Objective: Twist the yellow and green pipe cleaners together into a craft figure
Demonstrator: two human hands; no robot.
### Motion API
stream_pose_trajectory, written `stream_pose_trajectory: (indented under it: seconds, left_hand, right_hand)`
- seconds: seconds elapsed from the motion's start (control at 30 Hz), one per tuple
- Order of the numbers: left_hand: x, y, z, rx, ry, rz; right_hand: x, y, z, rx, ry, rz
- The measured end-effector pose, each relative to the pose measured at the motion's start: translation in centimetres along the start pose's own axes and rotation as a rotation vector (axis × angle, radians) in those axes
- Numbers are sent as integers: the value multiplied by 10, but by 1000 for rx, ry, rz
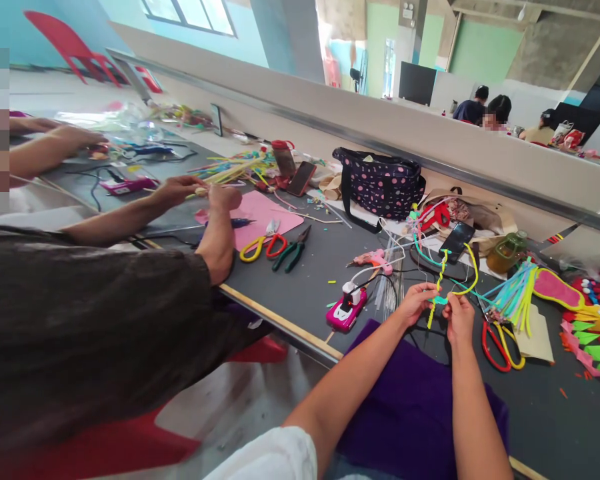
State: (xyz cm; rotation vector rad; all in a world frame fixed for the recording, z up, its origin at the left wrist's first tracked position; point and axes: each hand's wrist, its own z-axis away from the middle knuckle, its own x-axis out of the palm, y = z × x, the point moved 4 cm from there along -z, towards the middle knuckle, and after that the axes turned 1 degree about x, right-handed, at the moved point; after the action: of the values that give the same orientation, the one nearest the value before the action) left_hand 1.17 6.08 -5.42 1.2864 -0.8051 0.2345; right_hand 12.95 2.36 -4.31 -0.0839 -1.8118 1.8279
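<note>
Pinching a fuzzy, twisted yellow-and-teal pipe cleaner [443, 283] between left hand [416, 301] and right hand [459, 317], lower right of centre, just above the dark desk [305, 280]. Fingertips partly hiding its kinked middle; looping ends staying visible. Lying nearby: red-and-yellow scissors [500, 343], blades hidden.

Bare dark grey tabletop [310, 293] lies open between the green-handled pliers [292, 251] and the pink toy-car glue gun [347, 310]. Beside the hands, red-and-yellow scissors [500, 343] and a fan of coloured foam strips [513, 297] crowd the right; the polka-dot black bag [380, 183] blocks the back. A co-worker's forearm [215, 233] closes off the left.
</note>
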Motion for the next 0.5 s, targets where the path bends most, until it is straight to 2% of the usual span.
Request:
stream_pose_trajectory:
  seconds: [0.13, 0.3, 0.5]
  left_hand:
    - [1, 4, 1, 57, 0, -26]
    - [-2, 8, 1, 61, -7, 24]
    - [-2, 8, 1, 103, 19, 62]
  right_hand:
    - [-5, 0, -3, 12, 49, -28]
    - [-13, -1, -8, 29, 119, -117]
    - [-13, -2, -9, 7, 93, -86]
